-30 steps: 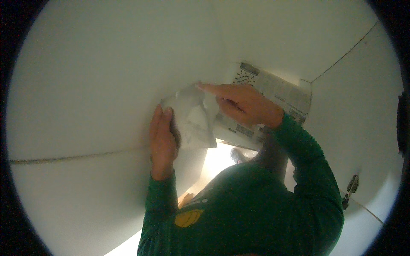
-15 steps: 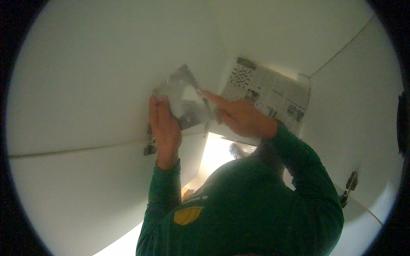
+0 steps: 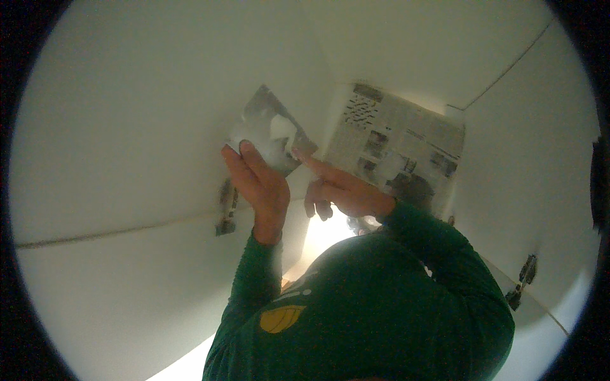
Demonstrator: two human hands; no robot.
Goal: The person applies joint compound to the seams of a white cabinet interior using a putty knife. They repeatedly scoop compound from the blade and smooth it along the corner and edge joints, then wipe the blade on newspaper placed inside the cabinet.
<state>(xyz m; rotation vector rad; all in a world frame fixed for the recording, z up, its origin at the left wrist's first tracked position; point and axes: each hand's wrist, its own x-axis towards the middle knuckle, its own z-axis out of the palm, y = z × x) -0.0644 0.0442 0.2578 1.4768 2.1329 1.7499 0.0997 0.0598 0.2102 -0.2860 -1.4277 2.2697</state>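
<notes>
My left hand [image 3: 262, 184] holds a flat, greyish, slightly shiny square sheet [image 3: 273, 130] with a pale white patch in its middle. Whether it is a thin plastic pouch or a single sheet I cannot tell. It is tilted with one corner upward, and my left fingers lie along its lower left side. My right hand [image 3: 349, 190] is beside its lower right edge, index finger stretched out with the tip at the sheet. The other right fingers hang loosely bent and apart, with nothing seen in them.
A printed newspaper sheet [image 3: 406, 136] lies in the corner between white panels, past my right hand. One dark metal hinge [image 3: 225, 209] sits on the left panel and another [image 3: 522, 279] on the right panel. Bright light comes from below my hands.
My left hand has tilted and shifted slightly right, and the sheet has turned with it. My right hand has moved down and left, its lower fingers now loosened.
</notes>
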